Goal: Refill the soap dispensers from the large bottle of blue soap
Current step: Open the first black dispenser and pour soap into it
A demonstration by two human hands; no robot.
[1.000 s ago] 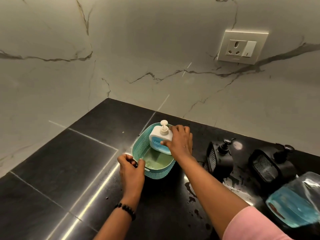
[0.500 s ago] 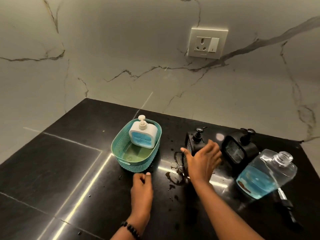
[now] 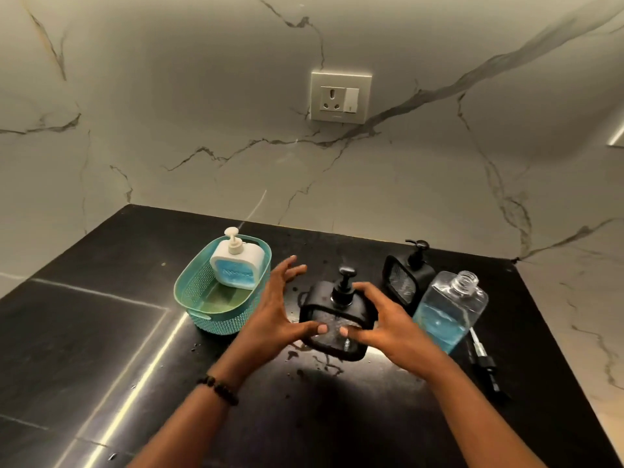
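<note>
A black soap dispenser point(image 3: 329, 310) with a pump top stands on wet black counter, in the middle. My right hand point(image 3: 388, 329) grips its right side, thumb on the clear front. My left hand point(image 3: 273, 319) has its thumb on that front and its fingers spread apart in the air. A second black dispenser point(image 3: 403, 276) stands behind on the right. The large clear bottle of blue soap point(image 3: 449, 314) leans beside it, uncapped and roughly half full. A white dispenser point(image 3: 236, 265) holding blue soap sits in a teal basket point(image 3: 216, 324) on the left.
A loose black pump with its tube point(image 3: 483, 361) lies on the counter right of the big bottle. Water drops and smears point(image 3: 320, 363) spot the counter in front of the dispenser. A wall socket point(image 3: 340, 97) sits on the marble wall behind.
My right hand has taken the nearer black dispenser and drawn it toward me. My left hand has lifted off the counter and come up to the dispenser's front.
</note>
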